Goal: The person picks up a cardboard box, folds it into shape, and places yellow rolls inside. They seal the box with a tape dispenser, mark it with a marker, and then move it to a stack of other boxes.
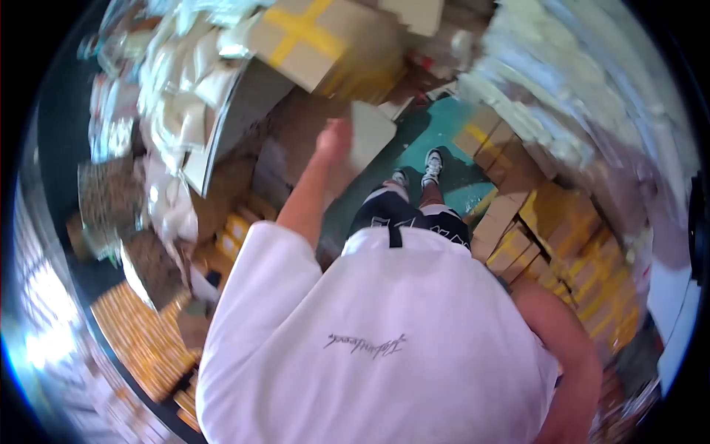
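Observation:
My left hand (336,139) is stretched forward from a white short sleeve, and its fingers look curled, though blurred. Right beside it is a pale flat piece of cardboard (372,137); whether the fingers grip it I cannot make out. Just beyond the hand sits a large cardboard box (310,37) with crossed yellow tape. A brown cardboard surface (292,152) lies beneath the forearm. My right arm hangs down at the right side, bent at the elbow, with the hand out of sight.
Stacked cardboard boxes with yellow tape (584,259) stand close on the right. Pale plastic-wrapped bundles (569,89) are heaped behind them, and more wrapped bundles (185,111) pile up at the left. A strip of green floor (429,133) runs around my feet.

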Available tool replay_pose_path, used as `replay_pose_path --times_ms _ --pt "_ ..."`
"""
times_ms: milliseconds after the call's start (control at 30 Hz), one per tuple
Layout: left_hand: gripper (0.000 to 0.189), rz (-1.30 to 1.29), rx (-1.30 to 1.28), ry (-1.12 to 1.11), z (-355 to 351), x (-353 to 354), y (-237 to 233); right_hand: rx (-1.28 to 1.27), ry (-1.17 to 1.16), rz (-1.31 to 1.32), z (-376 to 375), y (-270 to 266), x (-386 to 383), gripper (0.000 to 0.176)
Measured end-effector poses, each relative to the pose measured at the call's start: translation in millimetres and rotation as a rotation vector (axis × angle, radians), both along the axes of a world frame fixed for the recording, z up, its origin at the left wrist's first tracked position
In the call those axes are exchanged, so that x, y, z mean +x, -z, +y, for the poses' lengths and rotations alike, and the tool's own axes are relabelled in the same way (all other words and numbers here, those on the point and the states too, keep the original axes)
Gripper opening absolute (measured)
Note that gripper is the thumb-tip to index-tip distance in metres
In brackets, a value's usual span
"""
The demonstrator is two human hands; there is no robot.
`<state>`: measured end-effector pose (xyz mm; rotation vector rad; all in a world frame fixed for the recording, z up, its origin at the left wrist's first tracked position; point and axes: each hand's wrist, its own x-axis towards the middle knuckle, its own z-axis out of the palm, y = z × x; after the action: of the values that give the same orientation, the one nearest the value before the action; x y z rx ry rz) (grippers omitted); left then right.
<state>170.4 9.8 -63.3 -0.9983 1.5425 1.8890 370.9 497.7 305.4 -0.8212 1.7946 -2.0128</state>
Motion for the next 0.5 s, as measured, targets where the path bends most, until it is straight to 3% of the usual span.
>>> replay_pose_path --times_ms 100,167,267,500 --pt "0.038 0.32 -0.315 0.747 -14.9 110.3 19.2 0.033 -0.099 0.06 -24.8 -6.1 7.7 0.049" --pt "0.033 0.154 -0.414 0.854 -11.7 165.7 16.2 0.082 -0.115 0.002 -42.2 5.3 20.7 0.048" --pt "0.029 0.106 -0.51 0.943 -33.4 240.4 25.3 0.21 -0.083 -0.228 -74.9 47.4 60.0 0.048" --pt "0.03 0.031 -0.602 0.587 -99.9 419.2 31.1 0.6 0.024 -0.791 -102.6 166.7 189.5 0.047"
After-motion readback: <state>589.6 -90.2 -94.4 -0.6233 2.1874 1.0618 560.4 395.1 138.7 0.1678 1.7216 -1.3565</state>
